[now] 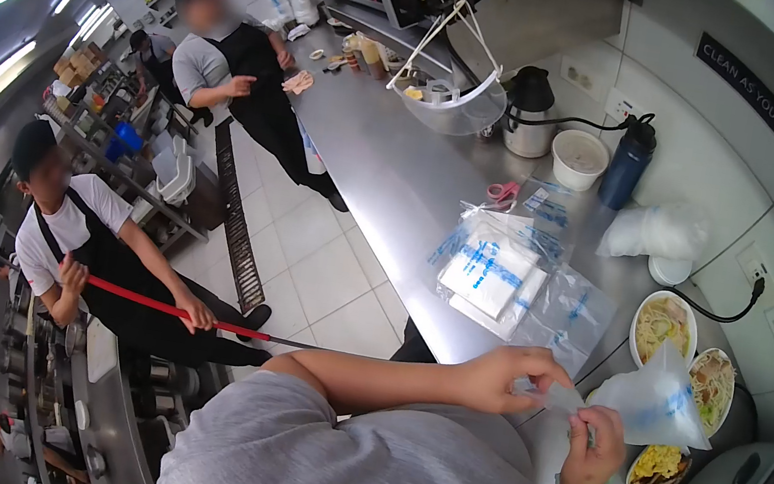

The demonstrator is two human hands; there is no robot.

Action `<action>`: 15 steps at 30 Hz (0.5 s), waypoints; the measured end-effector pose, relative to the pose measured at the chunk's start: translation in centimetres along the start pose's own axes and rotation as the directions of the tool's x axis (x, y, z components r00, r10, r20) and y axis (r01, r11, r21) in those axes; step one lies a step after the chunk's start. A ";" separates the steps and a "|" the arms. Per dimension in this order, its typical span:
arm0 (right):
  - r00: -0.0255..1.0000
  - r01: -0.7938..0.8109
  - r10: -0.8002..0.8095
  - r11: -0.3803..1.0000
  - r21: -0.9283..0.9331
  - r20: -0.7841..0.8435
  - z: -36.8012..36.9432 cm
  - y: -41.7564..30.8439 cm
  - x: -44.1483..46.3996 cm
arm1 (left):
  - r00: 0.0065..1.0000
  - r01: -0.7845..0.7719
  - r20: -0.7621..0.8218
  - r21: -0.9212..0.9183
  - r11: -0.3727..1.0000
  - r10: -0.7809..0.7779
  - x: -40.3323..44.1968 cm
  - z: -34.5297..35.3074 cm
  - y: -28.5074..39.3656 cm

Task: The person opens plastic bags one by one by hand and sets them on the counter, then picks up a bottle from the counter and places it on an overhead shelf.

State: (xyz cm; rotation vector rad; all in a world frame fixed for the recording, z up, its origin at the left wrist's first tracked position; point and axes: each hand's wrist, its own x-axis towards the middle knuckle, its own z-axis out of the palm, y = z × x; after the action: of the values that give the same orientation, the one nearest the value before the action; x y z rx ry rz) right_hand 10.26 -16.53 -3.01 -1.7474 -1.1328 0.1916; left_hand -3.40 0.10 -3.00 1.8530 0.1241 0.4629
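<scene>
Counter [358, 167]: kettle [527, 135], tub [579, 163] and flask [627, 171] stand left to right along the wall-side edge. Packets [486, 276] lie toward the opposite edge, scissors [504, 191] beyond them. At the near end, a bag [660, 402] overlaps food bowls [634, 334] in view.

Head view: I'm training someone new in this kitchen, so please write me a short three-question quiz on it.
1. What do the left hand and right hand both hold?
2. True or false: the blue bottle lies on its side.
3. The sign reads: (A) WASH YOUR HANDS (B) CLEAN AS YOU GO (C) STAFF ONLY

Key: 1. A plastic bag. 2. False; the blue bottle stands upright. 3. B.
</scene>
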 end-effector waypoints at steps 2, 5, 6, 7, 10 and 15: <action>1.000 0.011 -0.011 1.000 -0.006 -0.003 0.1 -0.2 -0.6 | 0.994 -0.105 -0.003 0.006 0.994 0.105 0.2 0.7 0.6; 0.998 -0.031 0.032 0.999 0.022 -0.055 0.2 0.0 -1.5 | 0.962 -0.266 -0.062 0.016 0.964 0.266 0.4 1.4 -0.5; 0.995 -0.056 0.059 0.998 0.038 -0.080 0.2 0.1 -1.7 | 0.957 -0.281 -0.067 0.010 0.960 0.281 0.5 1.4 -0.4; 0.996 -0.049 0.050 0.999 0.025 -0.074 0.1 -0.1 -1.7 | 0.952 -0.297 -0.072 0.004 0.955 0.296 0.7 1.4 0.0; 0.998 0.013 -0.015 0.999 -0.039 -0.064 -0.4 -0.7 -1.5 | 1.000 -0.009 0.011 -0.334 0.943 0.013 0.2 1.8 0.5; 0.959 0.257 -0.275 0.944 -0.205 -0.066 -1.4 -2.5 -0.2 | 0.994 0.100 0.075 -0.350 0.931 -0.078 0.3 1.9 1.4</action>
State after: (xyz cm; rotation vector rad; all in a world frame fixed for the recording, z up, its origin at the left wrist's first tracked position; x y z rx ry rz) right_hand 9.50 -17.40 -0.44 -1.7295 -1.3401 -0.1716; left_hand -2.64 -1.93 -2.15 1.4985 0.0778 0.3406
